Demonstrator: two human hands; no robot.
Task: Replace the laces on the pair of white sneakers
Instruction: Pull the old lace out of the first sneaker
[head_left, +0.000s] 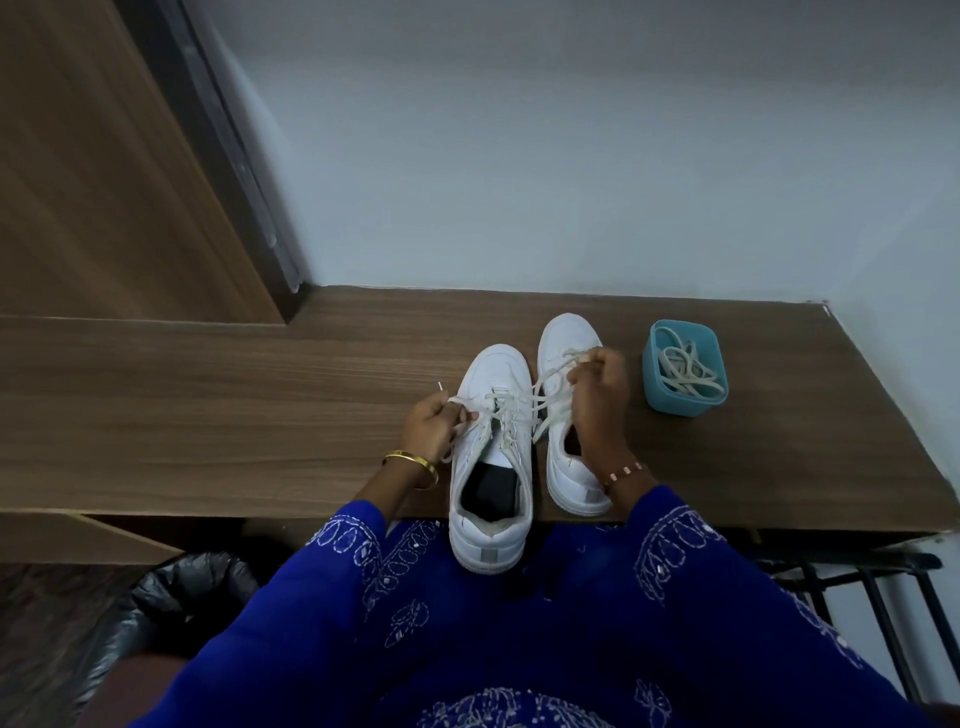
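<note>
Both hands are being held low over a wood-grain counter (260, 415), forearms reaching in from blue embroidered sleeves (691, 551) at six o'clock. The left hand (434, 423) is being kept at nine o'clock of the left sneaker (491, 457), fingers curled and pinching a white lace (514, 402) near its end, the thin tip (440, 386) poking up past the knuckles; a gold bangle (410, 466) is being worn at that wrist. The right hand (597, 395) is being held above the right sneaker (569, 415), knuckles up and fingers clenched on lace strands over the upper eyelets; a beaded bracelet (626, 474) is being worn on this wrist. The lace is being stretched taut between the two hands, crossing from one shoe to the other. The sneakers are being kept side by side, toes pointing to twelve o'clock, smooth white uppers, thick rubbery soles, dark insoles showing; the left one's heel is overhanging the counter's near edge. At three o'clock of the pair, near but apart, a squarish teal plastic tub (655, 384) with rounded corners is holding a loose tangle of flat off-white laces (685, 370). A black bin bag (171, 608), glossy and crumpled, is showing below the counter at seven o'clock.
</note>
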